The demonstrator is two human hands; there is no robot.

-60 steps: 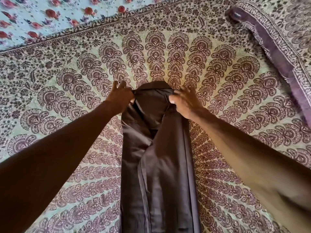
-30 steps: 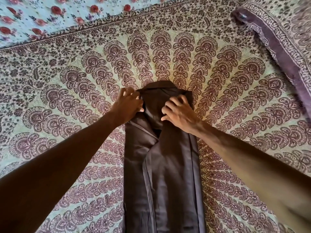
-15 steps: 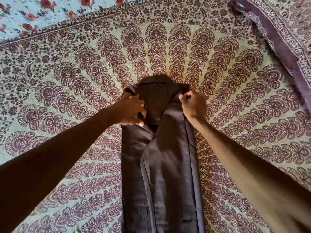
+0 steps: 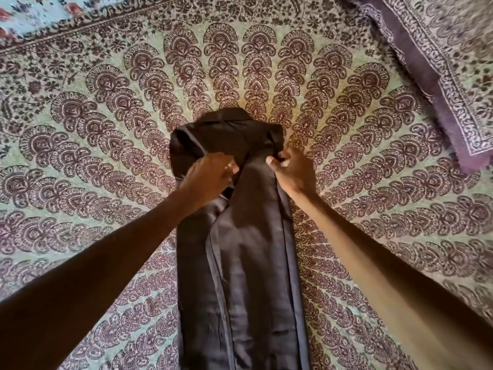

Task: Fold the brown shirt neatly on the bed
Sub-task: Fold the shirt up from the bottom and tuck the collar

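My left hand (image 4: 210,174) and right hand (image 4: 292,170) pinch the brown shirt (image 4: 240,263) just below its collar (image 4: 229,116), so the long fold stays straight.

Shirt (image 4: 248,263): lies on the bedspread (image 4: 93,129) as a long narrow strip, running from 6 o'clock up to the centre of the view, collar end at 12 o'clock. Left hand (image 4: 210,174) on the shirt's upper part toward 10 o'clock, right hand (image 4: 293,169) at its upper edge toward 2 o'clock, both arms entering from the lower corners. Pillow (image 4: 440,62): on the bed at 2 o'clock, well apart from the shirt.
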